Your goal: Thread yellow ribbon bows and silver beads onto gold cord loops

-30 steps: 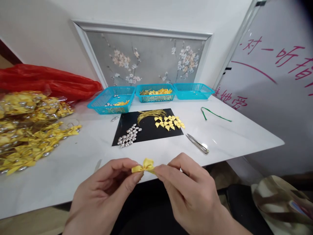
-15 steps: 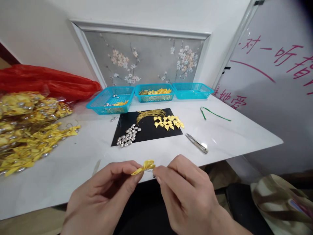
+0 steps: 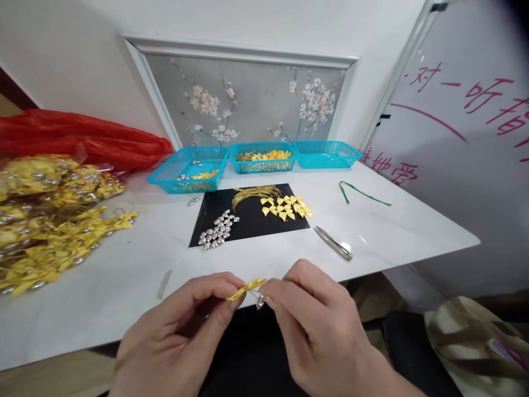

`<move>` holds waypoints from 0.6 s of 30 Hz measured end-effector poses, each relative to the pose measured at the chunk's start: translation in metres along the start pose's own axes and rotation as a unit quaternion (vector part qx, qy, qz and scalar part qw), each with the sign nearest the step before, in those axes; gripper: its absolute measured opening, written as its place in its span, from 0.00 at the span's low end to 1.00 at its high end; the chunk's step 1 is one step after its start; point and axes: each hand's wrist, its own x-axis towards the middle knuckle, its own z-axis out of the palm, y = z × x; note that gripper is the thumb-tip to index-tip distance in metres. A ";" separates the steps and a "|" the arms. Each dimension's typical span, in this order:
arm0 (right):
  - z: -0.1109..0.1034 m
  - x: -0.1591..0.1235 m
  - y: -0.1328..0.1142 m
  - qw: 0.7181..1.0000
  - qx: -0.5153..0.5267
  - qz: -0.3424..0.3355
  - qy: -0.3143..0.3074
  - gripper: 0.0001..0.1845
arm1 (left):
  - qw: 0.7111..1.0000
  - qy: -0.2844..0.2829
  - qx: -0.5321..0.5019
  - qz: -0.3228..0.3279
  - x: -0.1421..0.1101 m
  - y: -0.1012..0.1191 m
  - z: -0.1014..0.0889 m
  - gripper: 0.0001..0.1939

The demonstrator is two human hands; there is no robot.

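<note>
My left hand (image 3: 182,325) pinches a yellow ribbon bow (image 3: 248,288) between thumb and forefinger, just past the table's front edge. My right hand (image 3: 324,320) is closed close beside it, its thumb and forefinger pressed on a thin cord that runs out from the bow. A silver bead (image 3: 260,301) hangs under the right fingertips. Ahead, a black mat (image 3: 248,221) carries silver beads (image 3: 218,230), a bundle of gold cords (image 3: 256,193) and several yellow bows (image 3: 285,207).
Thread snips (image 3: 333,243) and a green tie (image 3: 366,194) lie to the right. Behind the mat stand three blue baskets (image 3: 188,186). Finished-looking yellow bow strands (image 3: 61,242) and a red bag (image 3: 82,135) fill the left side. A whiteboard (image 3: 463,182) is at right.
The bow has tilted flatter and shifted slightly right in my left fingers. The silver bead now shows more fully below the right fingertips.
</note>
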 end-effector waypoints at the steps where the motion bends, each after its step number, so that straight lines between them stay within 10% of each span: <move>1: 0.000 0.000 0.000 1.000 0.003 0.009 -0.004 0.14 | 1.000 -0.003 -0.001 0.007 0.000 0.000 0.000 0.05; 18: 0.013 -0.009 0.001 0.992 0.117 0.028 0.040 0.13 | 0.976 -0.029 -0.012 0.216 0.000 0.006 -0.006 0.15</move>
